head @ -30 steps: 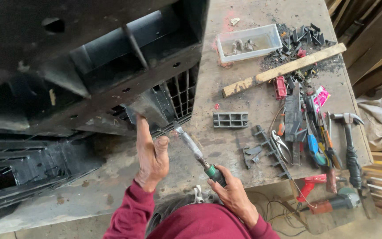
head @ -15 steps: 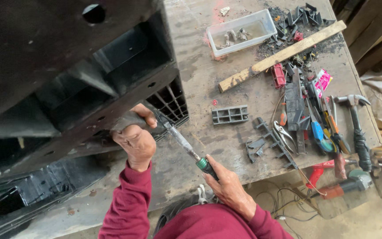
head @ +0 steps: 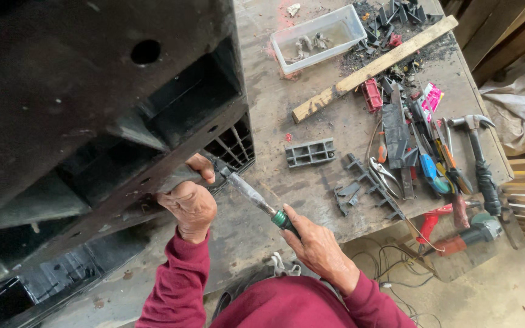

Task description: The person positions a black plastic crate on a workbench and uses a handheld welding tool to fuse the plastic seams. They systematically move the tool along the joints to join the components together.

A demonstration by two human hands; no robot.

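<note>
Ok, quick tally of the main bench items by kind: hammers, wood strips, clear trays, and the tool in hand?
Hammer: 1
Wood strip: 1
Clear plastic tray: 1
Green-handled tool, held in the right hand: 1
Total: 4

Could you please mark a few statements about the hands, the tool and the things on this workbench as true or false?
1. The right hand grips a green-handled tool. True.
2. The left hand rests flat on the workbench. False: it presses a strip against the black plastic structure.
3. The hammer lies among the hand tools at the bench's right. True.
4. The clear tray sits on the wooden stick. False: it lies beside it, apart.
</note>
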